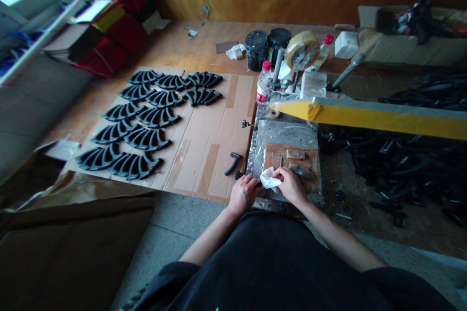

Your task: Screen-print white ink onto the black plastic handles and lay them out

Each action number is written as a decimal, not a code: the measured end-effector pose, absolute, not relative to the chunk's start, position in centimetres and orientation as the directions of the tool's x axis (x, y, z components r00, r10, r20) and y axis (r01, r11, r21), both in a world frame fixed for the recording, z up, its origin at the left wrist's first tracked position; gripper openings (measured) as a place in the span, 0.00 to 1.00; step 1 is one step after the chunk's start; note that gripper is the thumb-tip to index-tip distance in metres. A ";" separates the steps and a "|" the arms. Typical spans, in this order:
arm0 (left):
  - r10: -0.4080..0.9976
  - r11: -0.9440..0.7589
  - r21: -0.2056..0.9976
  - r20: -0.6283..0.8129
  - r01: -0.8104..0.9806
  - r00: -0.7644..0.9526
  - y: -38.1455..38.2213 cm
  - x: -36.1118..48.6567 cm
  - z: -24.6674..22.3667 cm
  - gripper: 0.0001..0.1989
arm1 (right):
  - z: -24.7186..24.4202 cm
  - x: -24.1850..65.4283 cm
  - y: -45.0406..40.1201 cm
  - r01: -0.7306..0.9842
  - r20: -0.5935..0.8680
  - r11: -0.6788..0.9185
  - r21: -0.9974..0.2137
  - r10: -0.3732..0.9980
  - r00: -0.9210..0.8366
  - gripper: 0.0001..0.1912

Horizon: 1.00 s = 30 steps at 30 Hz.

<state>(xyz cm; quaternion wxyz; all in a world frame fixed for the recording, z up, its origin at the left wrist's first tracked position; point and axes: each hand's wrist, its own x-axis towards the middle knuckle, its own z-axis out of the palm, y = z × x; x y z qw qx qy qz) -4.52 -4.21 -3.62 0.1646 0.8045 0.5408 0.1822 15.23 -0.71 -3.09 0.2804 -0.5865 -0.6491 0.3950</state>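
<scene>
My left hand (pixel 243 193) is closed around a black handle-like part, whose dark end (pixel 239 174) shows just above the fingers. The rest of that part is mostly covered by the hand. My right hand (pixel 291 185) pinches a crumpled white cloth (pixel 270 178), held up against the black part. Both hands are over the near edge of a grey metal plate (pixel 260 131). A single curved black handle (pixel 233 163) lies on the cardboard sheet (pixel 197 155), left of the plate. Under and beyond my right hand is a brown board (pixel 272 155) with small blocks (pixel 295 154).
Rows of curved black handles (pixel 146 141) cover the cardboard's left side. A yellow-sided bar (pixel 365 115) juts across from the right, above a heap of black parts (pixel 397 165). Behind the plate stand a red-capped bottle (pixel 262 88), dark tubs (pixel 256 51) and a tape roll (pixel 302 50).
</scene>
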 end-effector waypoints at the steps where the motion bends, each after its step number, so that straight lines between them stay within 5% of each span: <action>1: 0.929 -0.364 0.457 0.113 0.812 0.353 -4.2 -4.5 -3.6 0.08 | -2.9 15.2 -0.6 0.545 -0.139 -0.024 -0.838 0.975 -0.172 0.02; 4: 0.929 -0.364 0.453 0.111 0.814 0.354 -4.2 -4.6 -3.4 0.08 | -2.5 14.4 0.2 0.551 -0.228 -0.086 -0.830 0.954 -0.196 0.03; 9: 0.932 -0.359 0.451 0.123 0.817 0.342 -4.3 -4.5 -3.5 0.09 | -2.4 12.3 3.2 0.573 -0.133 -0.037 -0.819 0.983 -0.126 0.04; 13: 0.936 -0.349 0.443 0.121 0.826 0.330 -4.3 -4.4 -3.6 0.08 | -2.7 12.9 4.4 0.316 -0.196 -0.167 -0.934 0.979 -0.062 0.02; 17: 0.939 -0.341 0.458 0.120 0.821 0.323 -4.3 -4.3 -3.3 0.08 | -3.1 14.8 2.4 0.112 -0.264 -0.248 -0.962 0.952 -0.156 0.11; 22: 0.938 -0.343 0.469 0.128 0.814 0.321 -4.3 -4.3 -3.2 0.08 | -3.7 14.2 0.9 0.402 -0.308 -0.205 -0.893 0.928 -0.211 0.04; 25: 0.939 -0.342 0.467 0.129 0.815 0.320 -4.3 -4.3 -3.3 0.08 | -3.8 12.6 2.6 0.520 -0.210 -0.102 -0.848 0.966 -0.154 0.03; 30: 0.945 -0.324 0.481 0.119 0.815 0.306 -4.4 -4.3 -3.2 0.08 | -3.0 12.3 4.8 0.479 -0.180 -0.115 -0.870 0.979 -0.092 0.03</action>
